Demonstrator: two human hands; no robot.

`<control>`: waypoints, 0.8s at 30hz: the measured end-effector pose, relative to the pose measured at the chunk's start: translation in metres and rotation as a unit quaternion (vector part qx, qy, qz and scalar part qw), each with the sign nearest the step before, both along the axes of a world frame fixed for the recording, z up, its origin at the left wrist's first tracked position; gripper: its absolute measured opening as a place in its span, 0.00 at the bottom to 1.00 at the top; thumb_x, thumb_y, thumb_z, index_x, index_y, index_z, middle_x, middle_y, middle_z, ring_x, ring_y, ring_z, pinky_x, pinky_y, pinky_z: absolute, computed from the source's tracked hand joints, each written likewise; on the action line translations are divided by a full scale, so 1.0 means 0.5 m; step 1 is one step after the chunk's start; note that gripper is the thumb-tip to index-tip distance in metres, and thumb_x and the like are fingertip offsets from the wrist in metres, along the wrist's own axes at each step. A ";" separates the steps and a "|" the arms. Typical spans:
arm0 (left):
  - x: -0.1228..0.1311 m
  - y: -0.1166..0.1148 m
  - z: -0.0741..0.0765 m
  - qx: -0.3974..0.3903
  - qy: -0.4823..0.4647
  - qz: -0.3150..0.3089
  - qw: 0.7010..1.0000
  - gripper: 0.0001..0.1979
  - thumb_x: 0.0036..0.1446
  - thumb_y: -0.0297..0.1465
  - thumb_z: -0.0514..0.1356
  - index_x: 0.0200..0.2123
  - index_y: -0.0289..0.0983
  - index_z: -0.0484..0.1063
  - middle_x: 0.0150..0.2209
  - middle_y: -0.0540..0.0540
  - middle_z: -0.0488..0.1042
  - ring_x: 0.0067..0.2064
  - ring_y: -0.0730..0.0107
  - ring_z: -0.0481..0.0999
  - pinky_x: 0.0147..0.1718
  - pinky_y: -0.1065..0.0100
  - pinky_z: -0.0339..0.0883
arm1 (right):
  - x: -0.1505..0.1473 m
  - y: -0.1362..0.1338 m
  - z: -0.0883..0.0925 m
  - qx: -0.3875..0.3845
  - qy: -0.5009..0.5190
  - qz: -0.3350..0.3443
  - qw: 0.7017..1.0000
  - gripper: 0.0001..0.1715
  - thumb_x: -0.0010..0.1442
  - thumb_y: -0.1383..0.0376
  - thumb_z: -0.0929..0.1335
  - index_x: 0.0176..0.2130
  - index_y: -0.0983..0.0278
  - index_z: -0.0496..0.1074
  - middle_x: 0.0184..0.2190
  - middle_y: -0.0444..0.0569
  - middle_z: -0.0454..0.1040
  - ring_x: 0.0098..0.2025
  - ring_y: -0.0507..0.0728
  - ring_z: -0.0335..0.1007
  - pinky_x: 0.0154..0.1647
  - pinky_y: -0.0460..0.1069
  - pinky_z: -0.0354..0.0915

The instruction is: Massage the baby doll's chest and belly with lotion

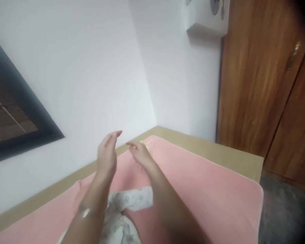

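Observation:
My left hand point(107, 154) is raised above the pink sheet, its fingers stretched out and holding nothing. Facing it across a small gap, my right hand point(140, 154) has its fingers extended toward the left one, also with nothing in them. Below and between my forearms lies a white cloth garment point(136, 199) with a small faint print, and what looks like a sleeve points right. My arms cover part of it. A bracelet point(85, 212) is on my left wrist. A small yellow patch shows just behind my right hand, too blurred to name.
The pink sheet point(205, 183) covers most of a tan board-like surface point(218, 154). White walls point(91, 67) meet at its far corner. A dark-framed window point(40, 112) is at left, a wooden cabinet point(254, 84) at right, and grey floor point(282, 200) beyond the right edge.

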State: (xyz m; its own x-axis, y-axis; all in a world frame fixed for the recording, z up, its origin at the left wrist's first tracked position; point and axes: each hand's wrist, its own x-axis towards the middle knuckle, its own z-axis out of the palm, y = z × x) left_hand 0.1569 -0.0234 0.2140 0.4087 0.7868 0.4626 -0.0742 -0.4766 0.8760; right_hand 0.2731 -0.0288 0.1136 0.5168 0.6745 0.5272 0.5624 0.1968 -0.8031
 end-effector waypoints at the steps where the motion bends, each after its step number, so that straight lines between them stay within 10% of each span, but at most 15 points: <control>1: 0.041 0.024 -0.014 -0.141 -0.075 0.001 0.987 0.18 0.63 0.36 0.51 0.51 0.36 0.72 0.60 0.42 0.67 0.63 0.63 0.62 0.63 0.63 0.54 | 0.022 -0.005 -0.004 0.000 -0.021 -0.036 0.999 0.26 0.64 0.66 0.60 0.60 0.65 0.64 0.65 0.54 0.57 0.66 0.61 0.49 0.65 0.56 0.52; 3: 0.102 0.074 -0.056 -0.273 -0.081 -0.035 0.958 0.28 0.66 0.35 0.38 0.61 0.25 0.60 0.63 0.28 0.59 0.64 0.55 0.61 0.59 0.54 0.60 | 0.051 -0.008 -0.019 -0.029 -0.073 -0.112 0.991 0.39 0.59 0.68 0.62 0.67 0.68 0.50 0.70 0.53 0.37 0.71 0.64 0.28 0.68 0.60 0.38; 5: 0.138 0.119 -0.104 -0.503 -0.132 -0.117 0.846 0.32 0.67 0.40 0.36 0.66 0.26 0.47 0.67 0.27 0.48 0.68 0.55 0.50 0.59 0.50 0.59 | 0.063 0.001 -0.043 -0.079 -0.094 -0.135 0.983 0.43 0.58 0.69 0.61 0.69 0.67 0.42 0.71 0.51 0.30 0.71 0.64 0.23 0.68 0.63 0.33; 9: 0.161 0.171 -0.173 -0.573 -0.222 -0.162 0.772 0.37 0.64 0.48 0.40 0.68 0.30 0.40 0.69 0.31 0.43 0.69 0.57 0.42 0.57 0.54 0.62 | 0.069 0.026 -0.086 -0.153 -0.135 -0.131 0.970 0.44 0.58 0.71 0.59 0.69 0.63 0.41 0.70 0.45 0.36 0.71 0.61 0.23 0.68 0.64 0.30; 17: 0.156 0.172 -0.170 -0.588 -0.209 -0.164 0.764 0.37 0.64 0.48 0.41 0.68 0.30 0.42 0.67 0.27 0.48 0.67 0.52 0.54 0.52 0.55 0.70 | 0.065 0.022 -0.083 -0.192 -0.124 -0.148 0.962 0.39 0.56 0.72 0.58 0.65 0.54 0.54 0.67 0.43 0.53 0.68 0.63 0.41 0.64 0.72 0.26; 24: 0.155 0.157 -0.165 -0.561 -0.112 -0.123 0.811 0.30 0.67 0.41 0.39 0.64 0.27 0.53 0.61 0.26 0.61 0.58 0.56 0.70 0.44 0.62 0.74 | 0.060 0.017 -0.056 -0.166 -0.068 -0.145 0.973 0.37 0.56 0.70 0.61 0.65 0.61 0.57 0.68 0.45 0.50 0.70 0.67 0.30 0.66 0.70 0.27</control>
State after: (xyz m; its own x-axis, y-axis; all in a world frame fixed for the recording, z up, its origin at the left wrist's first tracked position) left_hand 0.2342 0.0548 0.1315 0.6211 0.6719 -0.4035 -0.2640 0.6641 0.6995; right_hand 0.3032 -0.0201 0.0855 0.6515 0.6553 0.3823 0.6613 -0.2435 -0.7095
